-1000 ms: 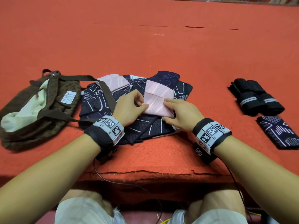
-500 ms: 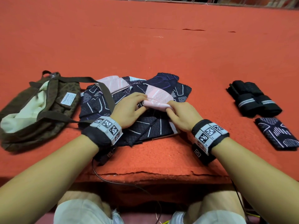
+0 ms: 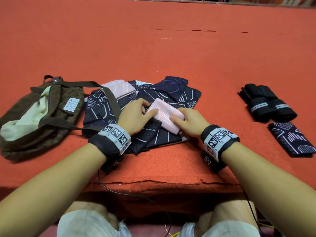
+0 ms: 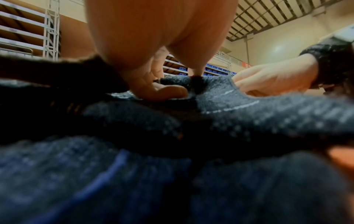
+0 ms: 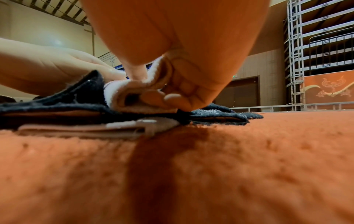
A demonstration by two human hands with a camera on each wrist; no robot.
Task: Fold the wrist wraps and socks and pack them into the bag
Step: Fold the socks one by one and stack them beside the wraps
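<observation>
Pink sock lies on the dark pile mid-surface, half folded. My right hand curls round its near end, thumb over the fold; my left hand lies flat-fingered, pressing the other end. I judge the fold needs edges squared and one firm crease before lifting, or it springs open. The bag waits open, left.

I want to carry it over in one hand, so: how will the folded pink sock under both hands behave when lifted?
The pink sock is probably soft and floppy: in the right wrist view its fold bulges open beside the right hand. It may spring unfolded unless pinched; the left hand is pressing it flat. It likely weighs little, being thin knit.
</observation>
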